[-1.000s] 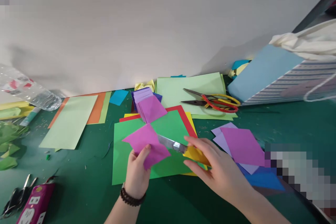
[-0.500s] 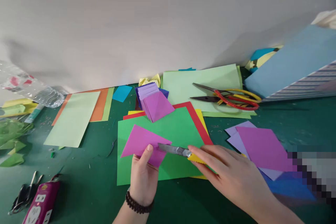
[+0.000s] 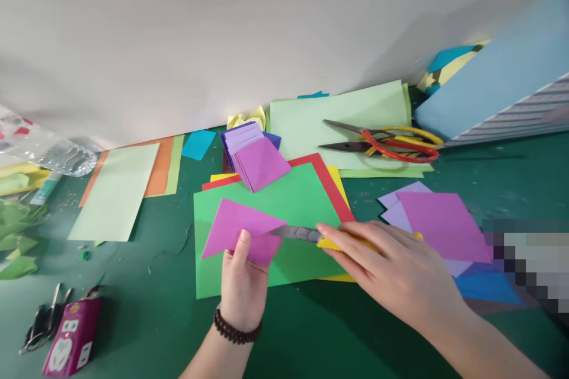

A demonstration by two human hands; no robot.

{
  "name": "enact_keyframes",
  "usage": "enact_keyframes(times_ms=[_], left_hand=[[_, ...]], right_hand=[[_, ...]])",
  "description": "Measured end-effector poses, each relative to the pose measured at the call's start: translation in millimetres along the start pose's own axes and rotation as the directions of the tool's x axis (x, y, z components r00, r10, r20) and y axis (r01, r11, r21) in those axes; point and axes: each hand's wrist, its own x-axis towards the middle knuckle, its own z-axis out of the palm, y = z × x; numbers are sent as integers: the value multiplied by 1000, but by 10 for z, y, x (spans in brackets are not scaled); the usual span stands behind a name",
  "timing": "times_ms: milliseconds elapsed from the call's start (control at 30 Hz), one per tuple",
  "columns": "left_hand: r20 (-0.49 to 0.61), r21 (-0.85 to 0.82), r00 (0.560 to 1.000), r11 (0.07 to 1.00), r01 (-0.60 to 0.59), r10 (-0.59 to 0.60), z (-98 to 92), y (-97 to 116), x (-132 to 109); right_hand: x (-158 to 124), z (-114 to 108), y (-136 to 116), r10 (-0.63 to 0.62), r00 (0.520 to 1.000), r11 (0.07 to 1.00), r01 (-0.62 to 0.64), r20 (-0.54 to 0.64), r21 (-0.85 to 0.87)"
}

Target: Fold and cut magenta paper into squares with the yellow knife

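Note:
Pinched between the thumb and fingers of my left hand is a folded piece of magenta paper, held above a green sheet. My right hand grips a yellow-handled utility knife, its grey blade pointing left. The blade's tip meets the right part of the magenta paper, at its fold; whether it lies inside the fold I cannot tell. Behind the hands, a stack of purple and magenta paper squares rests over the green sheet's far edge.
Open scissors lie on pale green sheets. Magenta and lilac papers are on the right, near a blue box. At left are a plastic bottle, pale green paper and a magenta power strip.
The knife has shifted slightly right relative to the magenta paper, its tip now nearer the paper's right edge. The whole view has tilted a little, so things appear higher.

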Motion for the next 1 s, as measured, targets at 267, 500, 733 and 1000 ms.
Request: enact_keyframes(times_ms=[267,500,733,1000], left_hand=[[-80,54,996,998,44,-39,46,-78,-67],[-116,63,992,996,58,-51,45,-90,-76],[-153,52,986,996,68,-59,54,-92,-64],[-138,77,990,996,43,-32,52,-71,-67]], right_hand=[[-1,11,-27,29,1000,999,-29,-11,-30],[4,5,-16,59,996,998,-61,-68,-24],[-1,0,9,83,993,996,-84,-88,-11],[-12,-29,44,60,993,998,-61,-101,-12]])
